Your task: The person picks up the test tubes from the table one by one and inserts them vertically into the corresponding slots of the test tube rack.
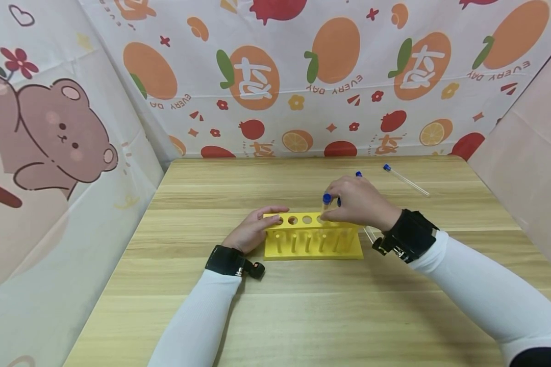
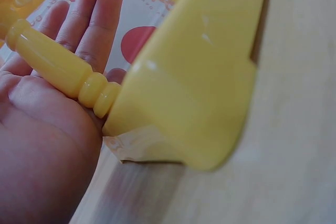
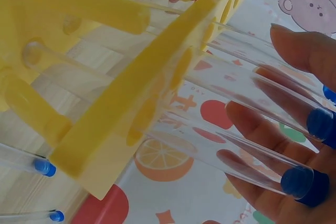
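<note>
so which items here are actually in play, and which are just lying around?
In play:
yellow plastic test-tube rack
clear blue-capped tube pinched by right hand
left hand steadying the rack

Lying about:
clear blue-capped tube on the wooden table

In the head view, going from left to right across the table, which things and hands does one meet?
Left hand resting on the rack's left end → yellow test tube rack → right hand pinching a blue-capped tube over the rack's right part → loose blue-capped test tube lying on the wooden table.
</note>
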`<state>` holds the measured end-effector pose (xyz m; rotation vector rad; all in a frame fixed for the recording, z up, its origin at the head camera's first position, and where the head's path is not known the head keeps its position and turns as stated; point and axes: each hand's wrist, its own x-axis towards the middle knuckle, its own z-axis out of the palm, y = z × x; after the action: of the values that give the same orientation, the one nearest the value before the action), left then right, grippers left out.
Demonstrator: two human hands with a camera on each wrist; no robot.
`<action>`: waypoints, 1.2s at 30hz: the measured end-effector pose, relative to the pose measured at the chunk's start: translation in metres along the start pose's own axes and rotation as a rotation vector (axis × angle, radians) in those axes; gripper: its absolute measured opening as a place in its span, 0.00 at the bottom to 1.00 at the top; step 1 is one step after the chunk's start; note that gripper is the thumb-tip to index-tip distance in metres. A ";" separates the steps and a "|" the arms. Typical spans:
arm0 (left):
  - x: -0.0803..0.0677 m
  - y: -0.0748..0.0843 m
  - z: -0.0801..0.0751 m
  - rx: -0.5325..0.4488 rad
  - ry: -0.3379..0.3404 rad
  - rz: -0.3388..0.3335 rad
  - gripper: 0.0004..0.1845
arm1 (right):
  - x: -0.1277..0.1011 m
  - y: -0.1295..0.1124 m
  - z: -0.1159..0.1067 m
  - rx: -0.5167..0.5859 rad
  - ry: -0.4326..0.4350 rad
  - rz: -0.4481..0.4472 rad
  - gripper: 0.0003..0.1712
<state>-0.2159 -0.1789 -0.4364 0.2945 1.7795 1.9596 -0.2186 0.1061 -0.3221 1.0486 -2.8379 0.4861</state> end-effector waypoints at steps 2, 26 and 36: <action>0.000 0.000 0.000 0.002 0.000 0.001 0.30 | 0.000 0.000 0.000 -0.010 -0.009 0.008 0.17; -0.001 -0.001 -0.001 -0.003 -0.007 0.008 0.27 | 0.002 -0.005 0.001 -0.104 -0.067 0.053 0.22; -0.001 0.000 0.000 -0.001 -0.001 -0.004 0.28 | -0.001 -0.005 0.003 -0.127 -0.020 0.040 0.24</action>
<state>-0.2149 -0.1795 -0.4361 0.2914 1.7776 1.9569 -0.2142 0.1019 -0.3240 0.9816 -2.8680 0.2950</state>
